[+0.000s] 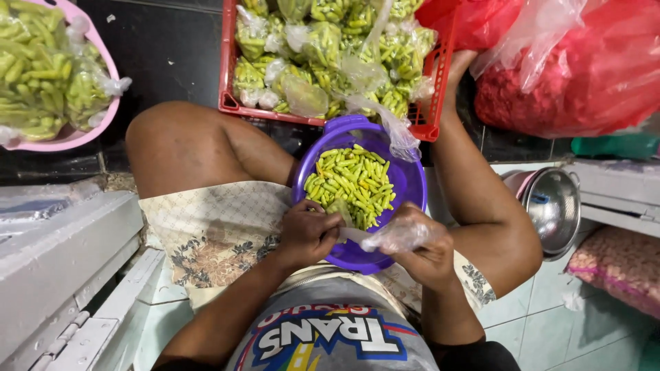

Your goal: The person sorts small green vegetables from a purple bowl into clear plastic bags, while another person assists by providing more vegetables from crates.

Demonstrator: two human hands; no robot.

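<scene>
Upper right of the frame, a big red plastic sack (584, 69) bulges with something red, a loose clear bag draped over it. Top centre sits a red slotted plastic crate (230, 75), packed with knotted clear bags of green chillies. Upper left, a pink plastic basin (103, 127) holds more of the same green chillies, some loose, some bagged. Right of centre, a shiny steel bowl (553, 206) lies tipped on its side on the ledge.

Dead centre, a round purple plastic tub (409, 182) rests on the person's lap, with a heap of small green chillies (354, 182) inside. Just below it, both hands work close together. The left hand (309, 233) is curled tight, pinching a thin clear plastic bag (399, 233) at its mouth, over the tub's near rim. The right hand (423, 251) is wrapped around the bag's crumpled body, gripping it.

That bag looks feather-light, limp and slippery, likely to slide through the fingers, so the gathered neck seems the sensible place to hold. The chillies look light and firm, yet easy to bruise if squeezed.
</scene>
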